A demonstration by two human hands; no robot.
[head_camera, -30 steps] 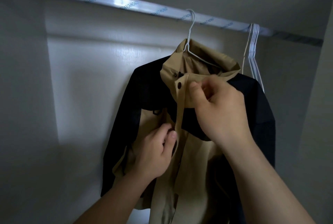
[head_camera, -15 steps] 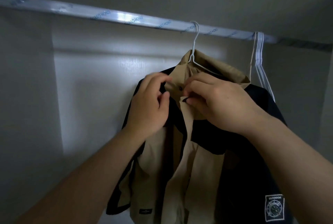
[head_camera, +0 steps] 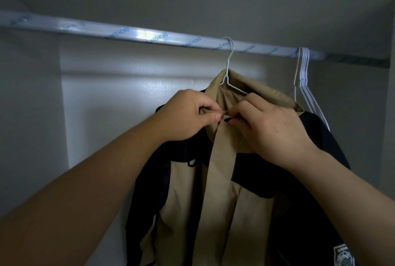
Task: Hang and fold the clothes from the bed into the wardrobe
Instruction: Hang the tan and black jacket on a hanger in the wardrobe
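one jacket [head_camera: 215,205] hung on rail [head_camera: 132,32]; my left hand [head_camera: 186,116], right hand [head_camera: 271,128] grip pinching its collar [head_camera: 263,92]; other clothes unseen.

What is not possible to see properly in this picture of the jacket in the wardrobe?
1. Head view: collar fastening of the jacket, hidden by the pinching left hand and right hand.
2. Head view: jacket hem, cut off by the bottom edge.
3. Head view: badge lettering, too small, partly cut off.
4. Head view: lower spare hangers, behind the jacket shoulder.
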